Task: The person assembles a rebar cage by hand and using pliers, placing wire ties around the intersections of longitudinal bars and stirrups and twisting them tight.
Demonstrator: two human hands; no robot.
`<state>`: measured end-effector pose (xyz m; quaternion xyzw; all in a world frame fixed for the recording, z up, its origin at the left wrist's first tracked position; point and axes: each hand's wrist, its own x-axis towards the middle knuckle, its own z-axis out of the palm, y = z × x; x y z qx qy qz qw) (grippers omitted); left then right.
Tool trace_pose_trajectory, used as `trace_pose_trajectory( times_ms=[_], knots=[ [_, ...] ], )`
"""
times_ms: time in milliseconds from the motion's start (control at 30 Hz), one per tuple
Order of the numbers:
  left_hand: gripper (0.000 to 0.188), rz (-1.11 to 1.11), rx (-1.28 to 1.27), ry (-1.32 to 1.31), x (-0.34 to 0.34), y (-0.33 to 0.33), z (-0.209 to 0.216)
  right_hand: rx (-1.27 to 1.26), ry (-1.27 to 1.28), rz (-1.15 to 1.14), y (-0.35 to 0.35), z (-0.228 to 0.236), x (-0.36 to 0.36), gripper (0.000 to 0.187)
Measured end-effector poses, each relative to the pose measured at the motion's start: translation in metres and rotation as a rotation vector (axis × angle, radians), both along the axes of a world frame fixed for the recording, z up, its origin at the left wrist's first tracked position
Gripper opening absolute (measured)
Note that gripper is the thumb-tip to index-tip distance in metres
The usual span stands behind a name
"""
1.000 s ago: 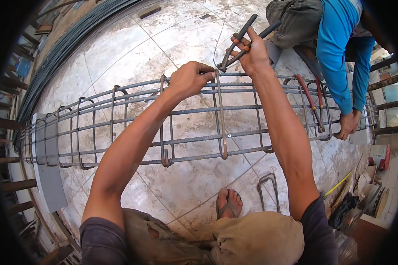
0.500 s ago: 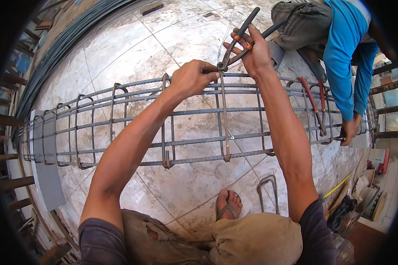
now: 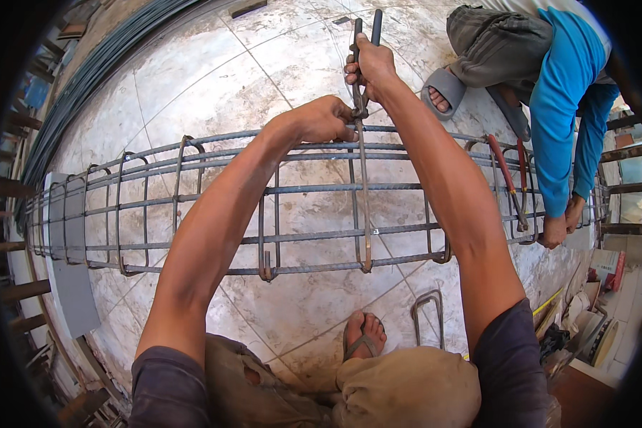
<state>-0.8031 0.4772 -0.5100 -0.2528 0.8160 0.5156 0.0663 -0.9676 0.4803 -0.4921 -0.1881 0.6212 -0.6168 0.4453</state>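
A long rebar cage of steel bars and square stirrups lies across the tiled floor. My left hand grips a top bar of the cage where a stirrup crosses it. Just beyond it, my right hand is closed around the dark handles of a pair of pincers, held upright with the jaws down at that same joint beside my left fingers.
A person in a blue sleeve crouches at the right, hand on the cage end, with red-handled pincers hanging there. A loose stirrup lies by my sandalled foot. Coiled bars run along the upper left; clutter sits lower right.
The pincer handles have swung from leaning right to standing upright as my right hand turned them at the joint. My left hand stays on the top bar.
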Motion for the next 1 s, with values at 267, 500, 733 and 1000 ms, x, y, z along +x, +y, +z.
trace_pose_trajectory(
  times_ms=[267,500,733,1000],
  knots=[
    [0.038,-0.016,-0.282,-0.065,0.0,0.007,-0.003,0.073,0.106,0.107,-0.008,0.003,0.002,0.036],
    [0.032,0.08,-0.42,-0.087,0.004,0.018,0.004,0.225,0.11,0.125,-0.015,-0.003,0.002,0.036],
    [0.026,0.109,-0.403,-0.075,0.002,0.019,0.003,0.216,0.071,0.176,-0.023,-0.013,-0.001,0.035],
    [0.03,0.095,-0.387,-0.076,0.003,0.018,0.004,0.233,0.067,0.219,-0.022,-0.014,0.002,0.034]
  ],
)
